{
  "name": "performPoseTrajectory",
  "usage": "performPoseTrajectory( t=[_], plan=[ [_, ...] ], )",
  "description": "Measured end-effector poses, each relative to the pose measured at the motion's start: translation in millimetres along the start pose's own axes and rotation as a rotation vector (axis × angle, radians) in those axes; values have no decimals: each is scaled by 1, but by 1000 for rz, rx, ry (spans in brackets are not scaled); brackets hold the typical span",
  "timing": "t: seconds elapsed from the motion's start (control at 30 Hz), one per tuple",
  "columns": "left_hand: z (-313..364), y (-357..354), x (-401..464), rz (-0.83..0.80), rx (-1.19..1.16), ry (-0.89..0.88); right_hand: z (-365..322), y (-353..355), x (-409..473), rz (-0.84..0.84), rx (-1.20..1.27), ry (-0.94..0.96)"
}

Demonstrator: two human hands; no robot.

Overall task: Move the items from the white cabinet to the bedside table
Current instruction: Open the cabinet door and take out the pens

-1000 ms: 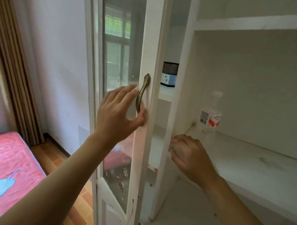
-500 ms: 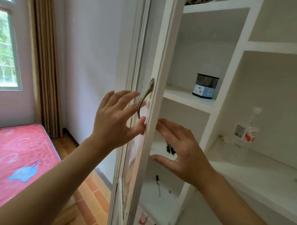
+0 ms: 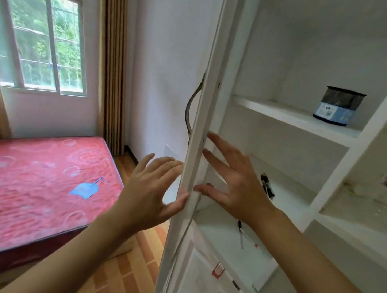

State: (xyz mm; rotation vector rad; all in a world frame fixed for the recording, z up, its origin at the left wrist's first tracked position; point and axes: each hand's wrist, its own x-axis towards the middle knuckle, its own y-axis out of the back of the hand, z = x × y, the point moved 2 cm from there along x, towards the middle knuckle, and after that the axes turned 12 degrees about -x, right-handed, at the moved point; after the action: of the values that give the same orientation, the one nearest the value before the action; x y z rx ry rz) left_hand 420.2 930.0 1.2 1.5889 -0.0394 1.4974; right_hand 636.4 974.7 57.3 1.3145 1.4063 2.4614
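Note:
The white cabinet's door [image 3: 197,159] stands edge-on in the middle, with its bronze handle [image 3: 190,106] on the left face. My left hand [image 3: 151,191] is spread on the door's outer side, thumb against its edge. My right hand [image 3: 235,183] is spread on the inner side, fingertips touching the edge. Neither holds anything. Inside, a black mesh pen holder with a blue label [image 3: 337,105] sits on the upper shelf. A dark clip-like item [image 3: 267,185] and two pens [image 3: 245,234] lie on the lower shelf. A clear bottle [image 3: 384,190] shows partly at the right edge.
A red mattress [image 3: 40,184] with a blue flat swatter [image 3: 85,188] lies at the left. Window and brown curtain [image 3: 113,71] stand behind it. Wooden floor [image 3: 131,269] runs between bed and cabinet. A white upright [image 3: 350,160] divides the cabinet's compartments.
The door has swung further open, now edge-on. My left hand slid off the handle, down to the door's edge. My right hand rose from the shelf to the door's inner side.

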Motion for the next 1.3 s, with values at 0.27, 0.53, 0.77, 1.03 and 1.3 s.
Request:
performPoseTrajectory(
  t=[0.27, 0.53, 0.77, 1.03, 1.3],
  plan=[
    [-35, 5, -39, -56, 80, 139, -20, -49, 18, -49, 37, -23],
    [-71, 7, -69, -75, 111, 234, -28, -95, 18, -179, 20, -58],
    [-111, 9, -89, -112, 139, 311, -41, -135, 17, -389, -22, -70],
    [-149, 16, -96, -195, 122, 456, -61, -164, 39, -490, -34, -152],
    [-165, 11, -111, -308, 97, 458, -68, -174, 30, -546, -60, -245]
  ],
)
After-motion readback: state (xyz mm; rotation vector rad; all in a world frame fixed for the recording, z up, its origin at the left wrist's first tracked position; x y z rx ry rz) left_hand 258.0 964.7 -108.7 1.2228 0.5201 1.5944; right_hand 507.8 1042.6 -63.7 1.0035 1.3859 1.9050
